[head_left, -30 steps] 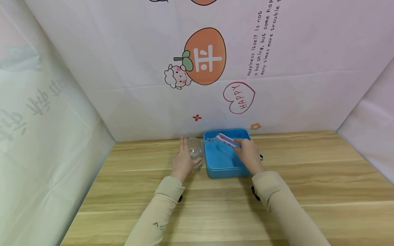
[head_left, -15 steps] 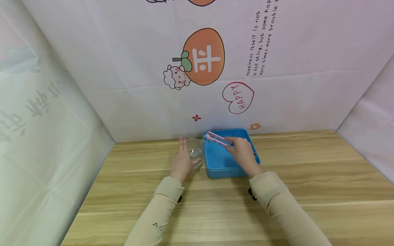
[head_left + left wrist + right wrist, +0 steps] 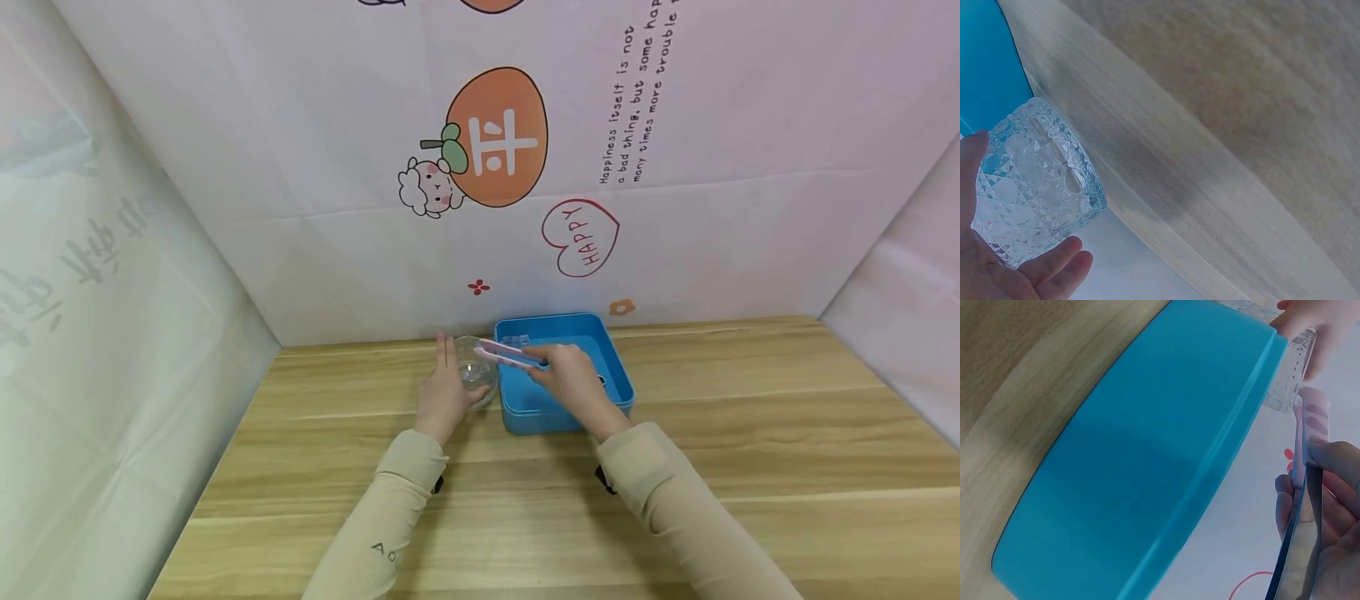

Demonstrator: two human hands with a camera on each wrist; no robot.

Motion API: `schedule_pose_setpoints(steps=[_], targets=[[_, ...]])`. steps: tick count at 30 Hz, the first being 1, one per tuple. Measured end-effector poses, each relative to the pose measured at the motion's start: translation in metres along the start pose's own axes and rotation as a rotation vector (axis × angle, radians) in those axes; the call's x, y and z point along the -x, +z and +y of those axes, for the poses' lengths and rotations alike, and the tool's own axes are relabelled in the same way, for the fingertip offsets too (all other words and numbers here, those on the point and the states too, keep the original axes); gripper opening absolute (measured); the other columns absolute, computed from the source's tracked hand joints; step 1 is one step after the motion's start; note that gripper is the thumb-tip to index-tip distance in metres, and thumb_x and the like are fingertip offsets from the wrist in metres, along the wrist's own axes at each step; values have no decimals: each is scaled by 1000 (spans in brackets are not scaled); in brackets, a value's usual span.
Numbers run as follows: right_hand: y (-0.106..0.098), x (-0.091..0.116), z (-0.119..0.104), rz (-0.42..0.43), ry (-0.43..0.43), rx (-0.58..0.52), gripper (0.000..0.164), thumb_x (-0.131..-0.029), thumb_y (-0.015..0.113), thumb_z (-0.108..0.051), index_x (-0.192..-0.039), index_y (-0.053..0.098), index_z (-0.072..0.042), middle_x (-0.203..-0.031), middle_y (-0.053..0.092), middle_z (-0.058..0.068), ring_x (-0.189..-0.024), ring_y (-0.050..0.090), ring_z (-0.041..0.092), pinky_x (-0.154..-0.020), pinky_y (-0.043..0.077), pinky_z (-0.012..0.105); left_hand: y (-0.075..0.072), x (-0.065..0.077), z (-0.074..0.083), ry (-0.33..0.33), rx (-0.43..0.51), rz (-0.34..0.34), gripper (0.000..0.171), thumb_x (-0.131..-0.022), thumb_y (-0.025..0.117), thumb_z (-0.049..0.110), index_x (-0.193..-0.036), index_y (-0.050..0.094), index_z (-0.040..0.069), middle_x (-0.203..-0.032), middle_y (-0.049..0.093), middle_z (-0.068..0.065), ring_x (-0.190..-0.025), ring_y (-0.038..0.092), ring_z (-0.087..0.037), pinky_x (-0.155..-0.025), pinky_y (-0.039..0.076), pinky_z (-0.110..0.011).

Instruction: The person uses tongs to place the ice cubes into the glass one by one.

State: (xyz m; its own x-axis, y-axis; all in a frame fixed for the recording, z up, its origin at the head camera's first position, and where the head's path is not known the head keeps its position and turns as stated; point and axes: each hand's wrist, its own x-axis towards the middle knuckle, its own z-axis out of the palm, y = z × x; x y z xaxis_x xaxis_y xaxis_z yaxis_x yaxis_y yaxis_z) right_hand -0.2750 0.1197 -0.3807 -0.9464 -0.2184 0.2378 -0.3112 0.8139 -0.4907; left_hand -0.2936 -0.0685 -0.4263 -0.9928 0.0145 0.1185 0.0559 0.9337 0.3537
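A clear cut-glass cup stands on the table, its faceted wall plain in the left wrist view. My left hand holds it, thumb on one side and fingers on the other. To the right, touching or nearly so, is a blue rectangular box. Small clear blocks lie in its far left corner. My right hand grips metal tongs with pink tips, thumb and fingers on opposite arms. The tips are over the cup's mouth; whether they pinch a block cannot be told.
The wooden table runs up to a white printed backdrop just behind the cup and box. Pale sheets hang at both sides. A small ring-like item shows at the box's right, beside my right hand.
The right hand has carried the tongs leftward, first to the blocks in the box's corner, then over the cup. The left hand and the cup have stayed in place.
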Motion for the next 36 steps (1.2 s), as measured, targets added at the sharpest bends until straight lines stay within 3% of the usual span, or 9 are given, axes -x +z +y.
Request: schedule_pose_setpoints(steps=[9, 22, 36], targets=[[2, 1, -1, -28, -26, 14, 31, -86, 69, -13, -116, 69, -5, -102, 73, 17, -63, 58, 15, -47, 39, 19, -1, 1, 0, 8, -2, 8, 103, -78, 74, 49, -151, 20, 1, -161, 15, -12, -46, 41, -13, -41, 34, -21], [0, 0, -3, -62, 4, 20, 33, -87, 69, -13, -119, 68, -7, -108, 72, 17, -65, 59, 16, -47, 38, 18, 0, 1, 0, 18, 1, 17, 102, -78, 74, 48, -151, 21, 1, -161, 17, -12, -46, 41, -13, -42, 33, -21], [1, -1, -1, -43, -11, 30, 33, -85, 70, -13, -118, 68, -7, -108, 71, 19, -67, 63, 18, -46, 38, 19, 1, 0, -1, 19, 2, 23, 103, -78, 75, 48, -151, 20, 1, -161, 17, -12, -45, 41, -13, -42, 33, -21]])
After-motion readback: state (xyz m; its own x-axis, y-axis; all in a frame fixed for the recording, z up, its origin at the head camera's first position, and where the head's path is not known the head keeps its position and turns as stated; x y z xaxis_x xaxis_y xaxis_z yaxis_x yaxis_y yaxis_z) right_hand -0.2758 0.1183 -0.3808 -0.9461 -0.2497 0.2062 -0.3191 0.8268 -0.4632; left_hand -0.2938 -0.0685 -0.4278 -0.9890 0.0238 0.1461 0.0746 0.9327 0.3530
